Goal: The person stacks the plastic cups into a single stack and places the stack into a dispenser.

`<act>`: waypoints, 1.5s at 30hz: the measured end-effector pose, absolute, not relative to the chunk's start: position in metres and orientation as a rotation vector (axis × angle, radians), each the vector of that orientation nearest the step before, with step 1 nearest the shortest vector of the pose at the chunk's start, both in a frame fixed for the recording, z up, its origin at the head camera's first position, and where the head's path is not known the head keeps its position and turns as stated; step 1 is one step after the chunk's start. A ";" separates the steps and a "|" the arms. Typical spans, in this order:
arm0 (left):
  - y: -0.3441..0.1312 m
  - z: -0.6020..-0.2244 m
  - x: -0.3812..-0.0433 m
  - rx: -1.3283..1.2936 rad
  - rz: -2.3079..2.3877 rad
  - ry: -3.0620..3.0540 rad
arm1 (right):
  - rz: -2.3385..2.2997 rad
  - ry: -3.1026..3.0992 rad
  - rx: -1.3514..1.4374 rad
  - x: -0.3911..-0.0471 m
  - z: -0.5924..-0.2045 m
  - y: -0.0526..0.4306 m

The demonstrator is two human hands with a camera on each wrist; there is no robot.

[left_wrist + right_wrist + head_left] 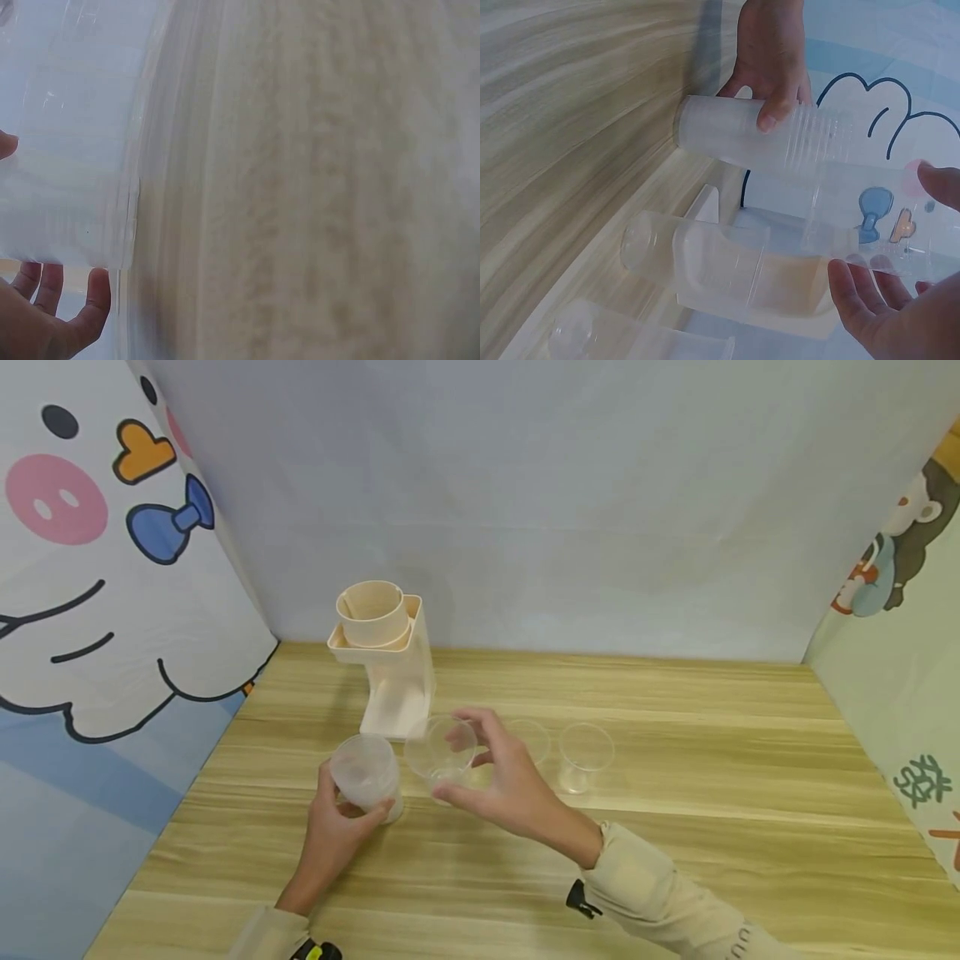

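My left hand (pixel 336 828) grips a stack of nested clear plastic cups (pixel 366 777) that stands upright on the table, thumb on one side and fingers on the other. Close to its right, my right hand (pixel 508 787) holds a single clear plastic cup (pixel 442 750) by its side. In the right wrist view this cup (pixel 885 214) has its lower end right at the ringed rims of the stack (pixel 739 135). Two more clear cups stand to the right, one (pixel 576 777) in plain sight and the other (pixel 532 739) partly behind my right hand.
Behind the stack stands a cream plastic stand (pixel 397 693) with a round open cylinder (pixel 373 631) on top. The wood-patterned table (pixel 712 777) is bordered by a plain back wall (pixel 562 527) and printed side panels with cartoon figures.
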State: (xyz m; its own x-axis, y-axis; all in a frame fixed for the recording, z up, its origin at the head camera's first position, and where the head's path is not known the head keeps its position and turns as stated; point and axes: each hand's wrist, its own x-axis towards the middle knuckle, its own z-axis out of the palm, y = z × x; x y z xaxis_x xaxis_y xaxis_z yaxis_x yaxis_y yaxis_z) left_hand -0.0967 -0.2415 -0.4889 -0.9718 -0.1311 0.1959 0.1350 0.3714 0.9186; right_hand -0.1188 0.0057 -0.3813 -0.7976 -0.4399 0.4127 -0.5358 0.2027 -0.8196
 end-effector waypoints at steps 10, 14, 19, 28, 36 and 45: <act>-0.242 -0.489 -0.097 -0.027 -1.630 -2.400 | 1.679 -2.372 0.962 -0.127 -0.379 -0.010; -0.242 -0.488 -0.096 -0.034 -1.629 -2.397 | 1.669 -2.377 0.965 -0.130 -0.378 -0.014; -0.242 -0.489 -0.097 -0.029 -1.627 -2.391 | 1.661 -2.369 0.970 -0.134 -0.377 -0.016; -0.241 -0.493 -0.098 -0.030 -1.621 -2.385 | 1.704 -2.334 0.979 -0.139 -0.374 -0.021; -0.238 -0.487 -0.097 -0.043 -1.628 -2.373 | 1.710 -2.298 1.013 -0.141 -0.370 -0.027; -0.241 -0.494 -0.100 -0.054 -1.601 -2.387 | 1.727 -2.245 1.069 -0.143 -0.363 -0.036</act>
